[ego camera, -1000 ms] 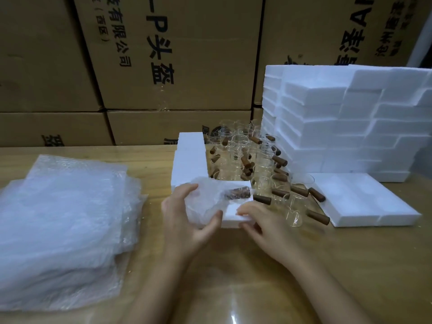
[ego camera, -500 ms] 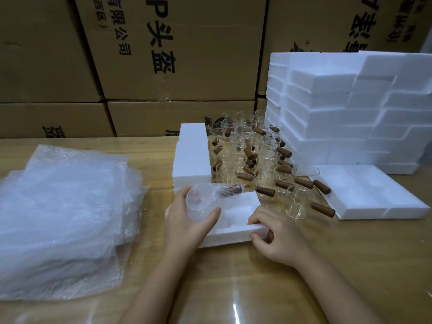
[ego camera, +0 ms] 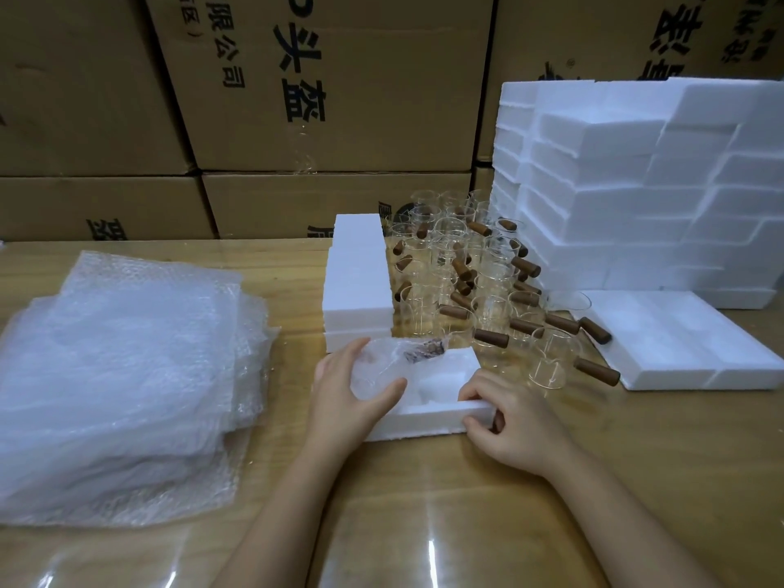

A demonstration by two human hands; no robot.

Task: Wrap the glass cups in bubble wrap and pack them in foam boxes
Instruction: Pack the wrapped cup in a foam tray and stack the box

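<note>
A glass cup wrapped in bubble wrap [ego camera: 382, 367], its brown wooden handle showing through, lies in the left part of an open white foam box [ego camera: 441, 413] near the table's middle. My left hand [ego camera: 352, 392] grips the wrapped cup from the left, thumb across its front. My right hand [ego camera: 505, 422] holds the box's front right corner with curled fingers. Behind the box stand several bare glass cups with wooden handles [ego camera: 466, 282]. A thick pile of bubble wrap sheets [ego camera: 123, 375] lies at the left.
A closed stack of foam boxes [ego camera: 358, 278] stands just behind the open box. A tall wall of foam boxes [ego camera: 636, 193] fills the right, with a flat foam piece [ego camera: 687, 350] in front. Cardboard cartons [ego camera: 331, 82] line the back of the wooden table [ego camera: 424, 502].
The foam box has come down flat onto the table and slid nearer. My left hand has lowered the wrapped cup into its left part. My right hand moved to the front right corner.
</note>
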